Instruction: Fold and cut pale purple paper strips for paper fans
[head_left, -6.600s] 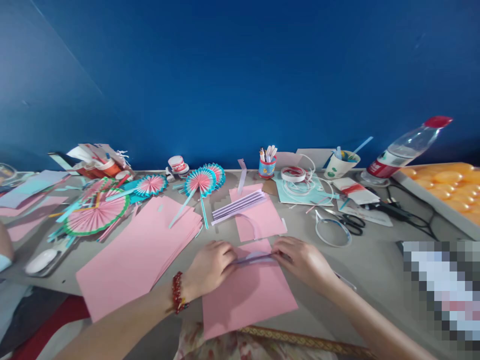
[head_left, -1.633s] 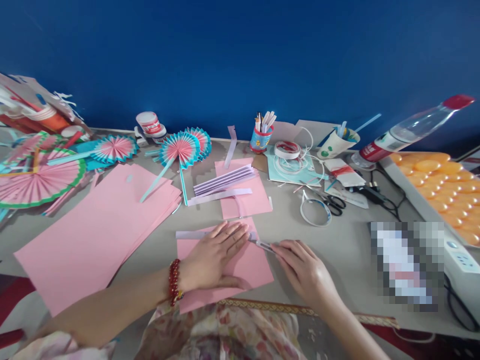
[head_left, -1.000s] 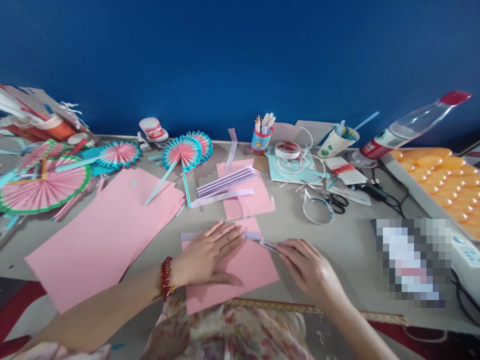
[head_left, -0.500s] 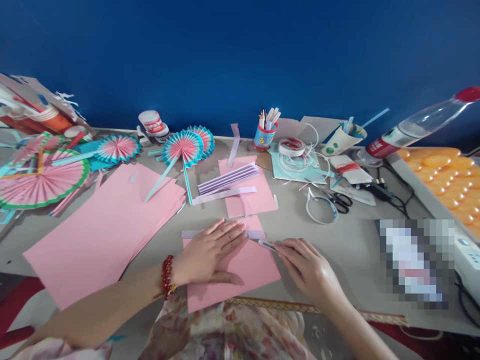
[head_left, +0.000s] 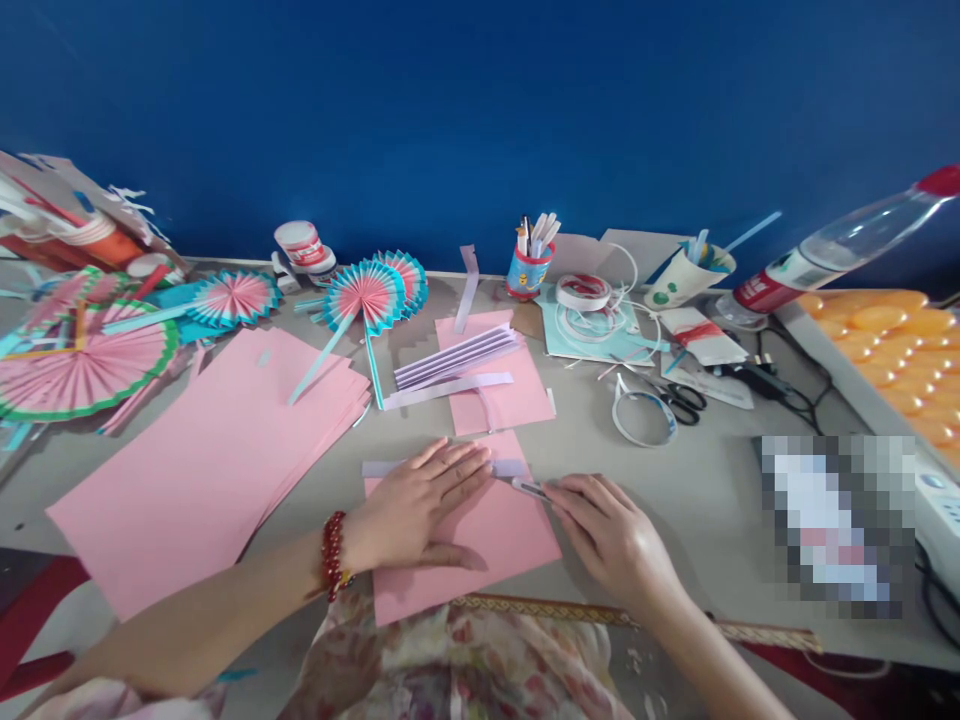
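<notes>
Left hand (head_left: 424, 510) flat with fingers straight on a purple strip (head_left: 510, 468) and pink sheet (head_left: 499, 545), right hand (head_left: 619, 535) closed round a thin tool (head_left: 531, 489), its tip just beside the strip, strip along the sheet's far edge, sheet at the near edge of the table (head_left: 574, 450)

A plain blue wall (head_left: 450, 120) fills the upper part of the frame, from the left edge to the right. Its colour is brighter in the lower middle and becomes darker toward the top. Against the wall stands a wide grey table (head_left: 720, 520), which goes across the middle of the frame. Along its near edge, at lower centre and lower right, runs a patterned gold strip (head_left: 540, 608). Red parts of a seat (head_left: 45, 610) appear at lower left. The light is soft, with weak shadows.
</notes>
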